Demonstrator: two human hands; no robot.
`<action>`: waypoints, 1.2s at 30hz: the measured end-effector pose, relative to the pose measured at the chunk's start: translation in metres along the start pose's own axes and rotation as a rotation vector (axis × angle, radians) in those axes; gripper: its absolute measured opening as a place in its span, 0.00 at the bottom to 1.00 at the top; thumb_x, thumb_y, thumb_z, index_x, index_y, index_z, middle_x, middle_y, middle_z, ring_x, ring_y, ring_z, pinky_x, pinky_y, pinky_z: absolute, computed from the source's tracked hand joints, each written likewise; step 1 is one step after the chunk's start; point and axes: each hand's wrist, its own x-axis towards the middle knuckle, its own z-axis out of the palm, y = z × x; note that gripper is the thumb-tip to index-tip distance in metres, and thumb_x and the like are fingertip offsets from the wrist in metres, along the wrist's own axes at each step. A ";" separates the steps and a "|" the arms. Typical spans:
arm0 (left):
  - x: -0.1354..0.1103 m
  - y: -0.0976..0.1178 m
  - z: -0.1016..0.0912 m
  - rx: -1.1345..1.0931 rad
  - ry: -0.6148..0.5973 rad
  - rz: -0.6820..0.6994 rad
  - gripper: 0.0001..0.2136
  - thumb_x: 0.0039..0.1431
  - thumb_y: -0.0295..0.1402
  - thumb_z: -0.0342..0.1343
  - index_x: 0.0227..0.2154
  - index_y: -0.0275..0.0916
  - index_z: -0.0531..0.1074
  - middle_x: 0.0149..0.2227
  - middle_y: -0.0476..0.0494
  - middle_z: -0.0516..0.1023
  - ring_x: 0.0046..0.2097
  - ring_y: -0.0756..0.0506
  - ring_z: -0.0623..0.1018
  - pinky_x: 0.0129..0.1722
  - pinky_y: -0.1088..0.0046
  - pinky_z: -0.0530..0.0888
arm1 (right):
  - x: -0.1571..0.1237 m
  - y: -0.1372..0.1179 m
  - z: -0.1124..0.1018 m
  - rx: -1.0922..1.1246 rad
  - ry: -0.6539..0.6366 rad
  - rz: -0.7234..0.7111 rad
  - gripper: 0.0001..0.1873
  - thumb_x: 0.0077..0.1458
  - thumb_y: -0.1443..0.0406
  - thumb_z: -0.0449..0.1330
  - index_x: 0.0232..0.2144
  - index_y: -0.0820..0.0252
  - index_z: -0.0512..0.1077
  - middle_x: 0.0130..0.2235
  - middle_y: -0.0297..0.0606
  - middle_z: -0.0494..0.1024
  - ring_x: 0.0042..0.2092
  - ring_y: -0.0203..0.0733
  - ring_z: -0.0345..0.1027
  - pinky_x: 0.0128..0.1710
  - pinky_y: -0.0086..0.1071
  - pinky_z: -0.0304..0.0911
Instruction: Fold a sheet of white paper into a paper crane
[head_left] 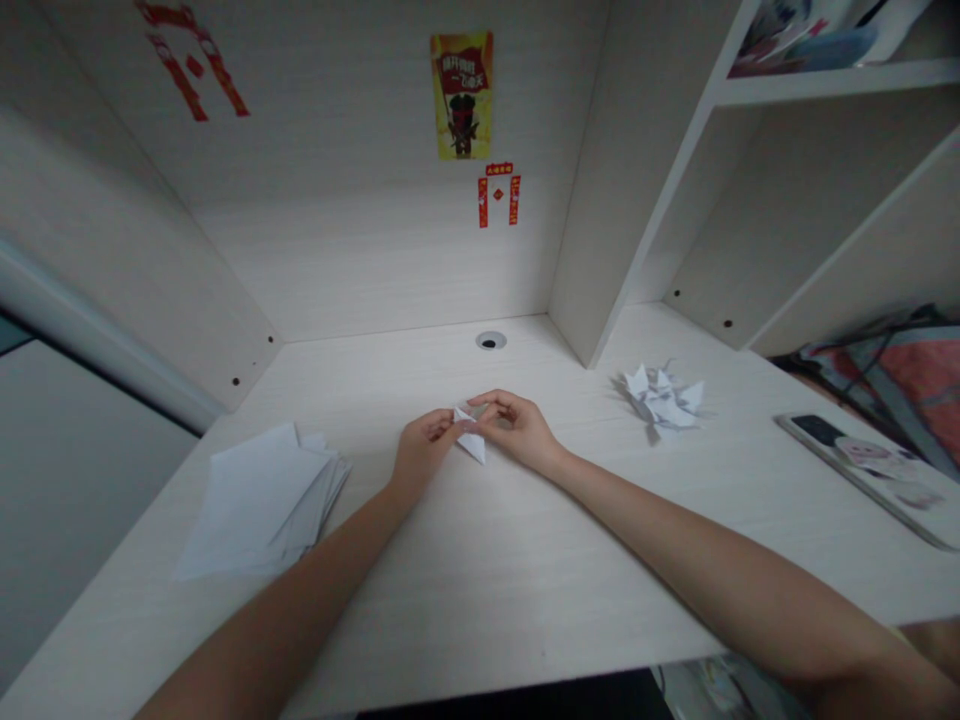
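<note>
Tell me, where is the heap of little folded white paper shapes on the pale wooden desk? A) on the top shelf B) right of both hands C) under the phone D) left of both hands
B: the heap of little folded white paper shapes lies on the pale wooden desk, beyond the right hand; the stack of flat white paper sheets is left.

1. A yellow poster (462,95) on the back wall above the cable hole (490,341) bears red-banner characters, too blurred to read
2. Just below the poster, small red paper strips (498,195) carry characters, also unreadable
3. Far left of the poster, a red wall decoration (191,60) shows no legible text
</note>
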 end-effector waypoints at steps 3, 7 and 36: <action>0.000 -0.001 -0.001 0.068 0.014 0.043 0.11 0.49 0.40 0.57 0.21 0.36 0.74 0.21 0.50 0.73 0.26 0.51 0.71 0.27 0.77 0.65 | -0.002 0.000 0.002 -0.038 0.013 -0.049 0.22 0.46 0.57 0.64 0.43 0.59 0.70 0.27 0.33 0.74 0.29 0.35 0.67 0.33 0.30 0.62; 0.000 -0.003 -0.002 0.048 0.000 0.062 0.11 0.50 0.39 0.56 0.23 0.36 0.76 0.24 0.49 0.75 0.29 0.49 0.72 0.31 0.76 0.66 | -0.004 0.000 0.003 -0.135 0.014 -0.065 0.24 0.49 0.56 0.62 0.47 0.58 0.68 0.26 0.32 0.74 0.27 0.34 0.65 0.30 0.29 0.61; 0.000 0.000 -0.004 -0.061 0.077 0.006 0.12 0.46 0.40 0.59 0.18 0.36 0.71 0.19 0.52 0.69 0.26 0.52 0.67 0.28 0.77 0.64 | -0.004 -0.004 0.003 -0.332 -0.106 -0.032 0.15 0.51 0.55 0.59 0.24 0.60 0.76 0.25 0.36 0.75 0.26 0.35 0.63 0.27 0.29 0.56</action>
